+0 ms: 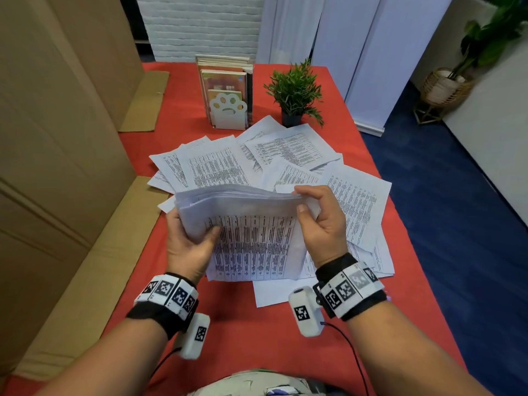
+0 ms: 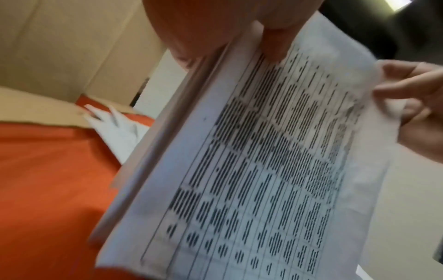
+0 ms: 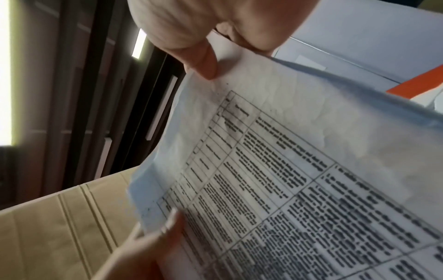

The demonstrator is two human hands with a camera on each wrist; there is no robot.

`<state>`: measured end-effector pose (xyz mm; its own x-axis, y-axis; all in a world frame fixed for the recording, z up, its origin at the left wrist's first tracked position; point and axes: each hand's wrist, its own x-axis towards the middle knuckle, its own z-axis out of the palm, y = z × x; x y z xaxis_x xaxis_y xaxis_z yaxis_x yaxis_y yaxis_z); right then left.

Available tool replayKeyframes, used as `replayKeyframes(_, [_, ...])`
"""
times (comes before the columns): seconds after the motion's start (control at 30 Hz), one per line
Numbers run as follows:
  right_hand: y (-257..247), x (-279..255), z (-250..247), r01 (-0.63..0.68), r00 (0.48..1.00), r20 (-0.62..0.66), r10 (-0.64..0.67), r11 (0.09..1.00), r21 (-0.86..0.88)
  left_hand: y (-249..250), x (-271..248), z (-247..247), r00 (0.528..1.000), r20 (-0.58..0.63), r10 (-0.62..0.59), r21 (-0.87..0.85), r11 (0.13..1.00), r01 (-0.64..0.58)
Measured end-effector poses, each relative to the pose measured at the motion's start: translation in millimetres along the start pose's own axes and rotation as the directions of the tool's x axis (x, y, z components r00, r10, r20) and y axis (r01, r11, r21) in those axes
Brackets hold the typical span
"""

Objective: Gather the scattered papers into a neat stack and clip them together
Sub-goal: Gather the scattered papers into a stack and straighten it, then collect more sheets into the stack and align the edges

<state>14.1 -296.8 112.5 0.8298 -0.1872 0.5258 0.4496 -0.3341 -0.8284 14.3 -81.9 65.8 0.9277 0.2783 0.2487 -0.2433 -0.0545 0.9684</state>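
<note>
I hold a bundle of printed sheets [image 1: 254, 238] up above the red table, its printed tables facing me. My left hand [image 1: 188, 241] grips the bundle's left edge, thumb across the front page. My right hand [image 1: 320, 221] pinches its top right corner between thumb and fingers. The left wrist view shows the bundle [image 2: 251, 180] edge-on with several sheets layered. In the right wrist view the top sheet [image 3: 299, 180] bends under my thumb. More loose papers [image 1: 288, 155] lie fanned and overlapping on the table behind and to the right. No clip is in view.
A bookstand with a paw cut-out [image 1: 228, 110] and a small potted plant [image 1: 294, 95] stand behind the papers. Large cardboard boxes [image 1: 57, 138] line the table's left side. The red tablecloth [image 1: 257, 338] ends at the right over blue floor [image 1: 443, 210].
</note>
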Motion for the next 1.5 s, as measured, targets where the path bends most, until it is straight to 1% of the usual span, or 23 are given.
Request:
replayKeyframes(0.07, [-2.5,-1.5,-0.2,-0.076,0.997,0.01,0.075,0.994,0.082,-9.6,-0.3,1.2,0.996,0.0,-0.085,-0.044,0.995,0.085])
replayKeyframes(0.1, [-1.8,-2.7,-0.7,-0.144,0.99,0.025,0.142,0.978,0.151,-13.0,0.5,0.6,0.994,0.001,-0.109,-0.05,0.993,0.108])
replayKeyframes(0.13, [-0.4,-3.8,-1.3,-0.236,0.972,0.044,0.232,0.944,0.229,-14.8,1.3,0.3,0.992,0.01,-0.123,-0.045,0.991,0.124])
replayKeyframes(0.2, [5.2,-6.6,-1.8,-0.426,0.902,0.095,0.422,0.832,0.356,-15.6,3.1,-0.1,0.99,0.063,-0.126,-0.034,0.991,0.128])
replayKeyframes(0.27, [11.7,-10.2,-0.4,-0.543,0.837,0.145,0.528,0.767,0.342,-15.9,3.1,0.5,0.987,0.109,-0.117,-0.009,0.993,0.118])
replayKeyframes(0.33, [14.9,-13.4,4.0,-0.59,0.806,0.154,0.571,0.755,0.288,-16.4,0.4,1.1,0.991,0.086,-0.097,0.041,0.995,0.094])
replayKeyframes(0.43, [15.7,-15.3,10.6,-0.584,0.806,0.115,0.58,0.751,0.308,-9.8,-5.4,7.7,0.998,0.012,-0.07,0.05,0.996,0.069])
replayKeyframes(0.57, [16.4,-21.3,16.4,-0.528,0.843,0.078,0.532,0.793,0.303,-4.6,-8.9,16.6,0.997,-0.031,-0.067,-0.012,0.998,0.067])
replayKeyframes(0.67, [25.1,-31.5,17.7,-0.57,0.816,0.061,0.575,0.783,0.25,-10.3,-11.3,15.2,0.995,-0.028,-0.098,-0.02,0.995,0.097])
replayKeyframes(0.73, [35.6,-37.4,15.9,-0.623,0.781,0.09,0.618,0.761,0.184,-18.5,-13.8,11.0,0.991,0.005,-0.132,0.026,0.991,0.131])
replayKeyframes(0.83, [45.2,-42.3,10.3,-0.66,0.737,0.2,0.646,0.751,0.003,-38.3,-20.2,0.6,0.967,0.044,-0.251,0.151,0.958,0.242])
replayKeyframes(0.9, [47.6,-40.7,5.0,-0.626,0.741,0.228,0.631,0.773,-0.104,-48.4,-23.3,-3.4,0.955,0.049,-0.294,0.22,0.935,0.277])
replayKeyframes(0.97, [52.1,-33.5,-0.8,-0.555,0.78,0.239,0.578,0.816,-0.161,-49.9,-22.4,-3.2,0.958,0.019,-0.286,0.247,0.93,0.273])
replayKeyframes(1.03, [61.8,-22.6,-8.7,-0.505,0.821,0.202,0.535,0.844,-0.181,-43.1,-18.0,0.6,0.958,-0.025,-0.286,0.252,0.926,0.283])
replayKeyframes(1.07, [69.5,-15.8,-15.0,-0.511,0.829,0.15,0.539,0.838,-0.193,-39.1,-15.4,1.9,0.956,-0.05,-0.288,0.243,0.925,0.292])
replayKeyframes(1.13, [92.7,-1.6,-35.1,-0.539,0.83,-0.013,0.558,0.796,-0.277,-33.3,-11.0,1.4,0.944,-0.116,-0.308,0.223,0.918,0.327])
replayKeyframes(1.17, [105.9,5.1,-47.8,-0.565,0.815,-0.093,0.572,0.748,-0.348,-32.8,-9.7,-1.3,0.933,-0.147,-0.329,0.218,0.909,0.355])
replayKeyframes(1.2, [119.4,11.0,-61.9,-0.605,0.784,-0.167,0.598,0.678,-0.417,-33.2,-8.8,-4.4,0.919,-0.179,-0.35,0.219,0.897,0.384])
replayKeyframes(1.23, [133.6,15.8,-75.6,-0.669,0.724,-0.245,0.644,0.572,-0.474,-35.7,-8.0,-8.8,0.905,-0.204,-0.373,0.219,0.884,0.413])
replayKeyframes(1.3, [154.2,23.0,-99.5,-0.784,0.567,-0.383,0.729,0.337,-0.521,-41.9,-7.6,-18.1,0.876,-0.235,-0.421,0.218,0.856,0.47])
replayKeyframes(1.33, [164.2,25.4,-108.3,-0.816,0.504,-0.419,0.755,0.258,-0.517,-45.5,-7.7,-22.8,0.861,-0.247,-0.444,0.219,0.84,0.496])
replayKeyframes(1.4, [183.2,30.3,-118.8,-0.853,0.424,-0.439,0.792,0.185,-0.488,-51.5,-8.4,-31.3,0.833,-0.266,-0.486,0.218,0.811,0.543])
replayKeyframes(1.5, [199.7,38.3,-116.1,-0.857,0.365,-0.393,0.844,0.139,-0.496,-56.0,-10.9,-41.4,0.794,-0.277,-0.542,0.188,0.779,0.598])
